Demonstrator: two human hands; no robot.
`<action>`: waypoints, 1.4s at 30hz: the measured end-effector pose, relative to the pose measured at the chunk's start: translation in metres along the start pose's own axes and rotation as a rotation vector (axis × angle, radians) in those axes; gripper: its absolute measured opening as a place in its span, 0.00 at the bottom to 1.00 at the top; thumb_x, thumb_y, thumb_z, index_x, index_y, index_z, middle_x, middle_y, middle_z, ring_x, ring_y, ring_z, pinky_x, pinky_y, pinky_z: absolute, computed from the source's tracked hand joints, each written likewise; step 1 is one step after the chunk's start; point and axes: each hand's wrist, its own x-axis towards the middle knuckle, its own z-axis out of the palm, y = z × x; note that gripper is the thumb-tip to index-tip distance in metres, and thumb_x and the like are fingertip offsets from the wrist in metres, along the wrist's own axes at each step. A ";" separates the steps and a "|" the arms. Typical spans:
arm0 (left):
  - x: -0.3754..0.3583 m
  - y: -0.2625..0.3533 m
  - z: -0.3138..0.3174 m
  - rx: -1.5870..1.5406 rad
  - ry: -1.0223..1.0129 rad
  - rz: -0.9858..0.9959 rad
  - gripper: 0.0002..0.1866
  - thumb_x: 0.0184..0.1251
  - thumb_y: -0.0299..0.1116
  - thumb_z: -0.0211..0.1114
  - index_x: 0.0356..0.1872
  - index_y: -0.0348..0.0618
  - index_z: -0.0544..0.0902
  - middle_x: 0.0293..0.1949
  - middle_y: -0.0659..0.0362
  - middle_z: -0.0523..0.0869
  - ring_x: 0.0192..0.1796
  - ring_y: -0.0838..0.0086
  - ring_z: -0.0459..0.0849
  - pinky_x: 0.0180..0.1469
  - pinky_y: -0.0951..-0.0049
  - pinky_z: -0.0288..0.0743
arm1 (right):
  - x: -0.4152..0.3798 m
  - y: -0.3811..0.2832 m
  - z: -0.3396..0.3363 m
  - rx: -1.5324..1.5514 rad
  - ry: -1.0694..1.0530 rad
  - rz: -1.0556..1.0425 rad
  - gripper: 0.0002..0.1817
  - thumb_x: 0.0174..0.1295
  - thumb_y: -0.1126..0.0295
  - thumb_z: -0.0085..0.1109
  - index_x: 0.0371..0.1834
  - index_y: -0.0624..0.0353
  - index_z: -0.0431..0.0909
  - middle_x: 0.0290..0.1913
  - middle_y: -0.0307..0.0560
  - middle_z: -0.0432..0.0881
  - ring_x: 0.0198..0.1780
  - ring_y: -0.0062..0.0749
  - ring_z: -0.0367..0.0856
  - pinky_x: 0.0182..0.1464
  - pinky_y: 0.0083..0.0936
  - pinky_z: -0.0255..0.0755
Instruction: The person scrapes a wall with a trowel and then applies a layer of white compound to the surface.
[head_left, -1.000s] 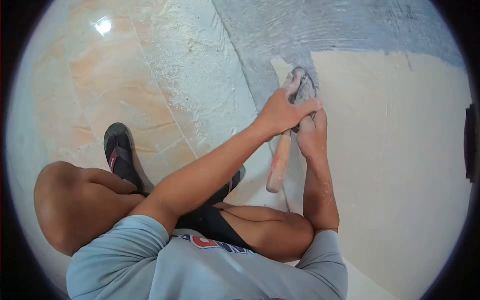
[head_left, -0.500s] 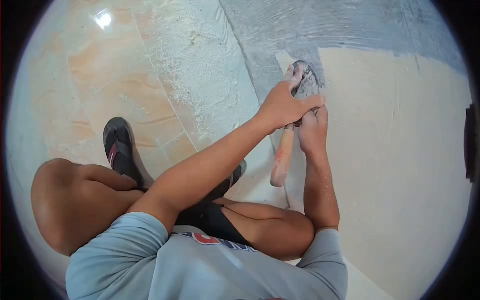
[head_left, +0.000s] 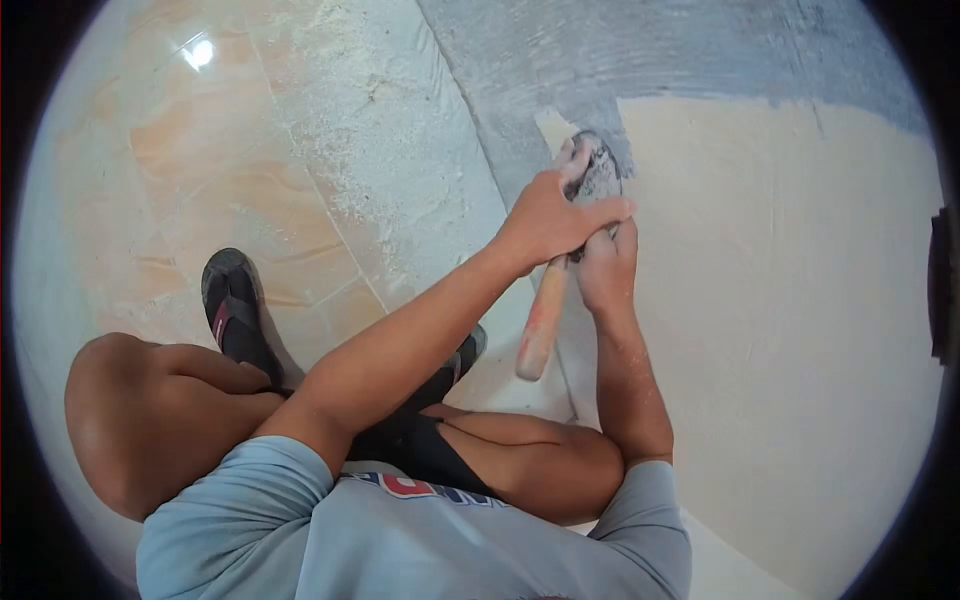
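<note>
A hand tool has a pale wooden handle [head_left: 542, 320] with red stains, pointing down toward my legs, and a dark oval head [head_left: 602, 170] smeared with whitish material. My left hand [head_left: 555, 218] is closed around the tool where handle and head meet, its thumb stretched to the right. Just below that thumb, my right hand [head_left: 608, 268] is closed against the lower right of the tool, its fingertips partly hidden. Behind the tool are a grey streaked surface [head_left: 560, 60] and a smooth cream coating [head_left: 740, 250], with a small cream strip [head_left: 552, 128] beside the head.
Orange-beige floor tiles [head_left: 190, 150] lie at the left, with white dust and crumbs [head_left: 370, 110] near the wall's base. My bent legs and dark shoes [head_left: 235, 300] are below. A dark object [head_left: 940, 285] shows at the right edge.
The whole view has shifted slightly, so the surroundings sit a little further left. Both hands and the tool have moved slightly left and down in view, and the handle tilts a little more.
</note>
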 end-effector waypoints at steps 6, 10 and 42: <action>-0.003 0.007 0.002 0.010 0.010 0.040 0.57 0.55 0.53 0.77 0.76 0.20 0.62 0.80 0.30 0.58 0.81 0.53 0.64 0.77 0.68 0.61 | 0.001 0.005 0.001 0.007 -0.009 -0.029 0.13 0.70 0.76 0.45 0.52 0.70 0.75 0.48 0.49 0.82 0.49 0.30 0.82 0.50 0.28 0.79; -0.009 0.015 0.003 -0.043 -0.014 -0.047 0.55 0.57 0.51 0.77 0.76 0.19 0.61 0.81 0.32 0.58 0.81 0.56 0.65 0.76 0.69 0.63 | 0.000 -0.004 -0.004 0.104 -0.089 0.062 0.17 0.69 0.75 0.47 0.57 0.70 0.76 0.51 0.52 0.83 0.54 0.32 0.82 0.56 0.31 0.77; 0.007 -0.023 0.023 -0.549 0.321 -0.288 0.31 0.68 0.55 0.75 0.52 0.32 0.85 0.37 0.60 0.85 0.35 0.76 0.81 0.35 0.73 0.75 | 0.015 0.018 0.010 0.065 0.007 -0.123 0.36 0.58 0.76 0.45 0.75 0.71 0.64 0.66 0.65 0.77 0.70 0.51 0.76 0.73 0.36 0.66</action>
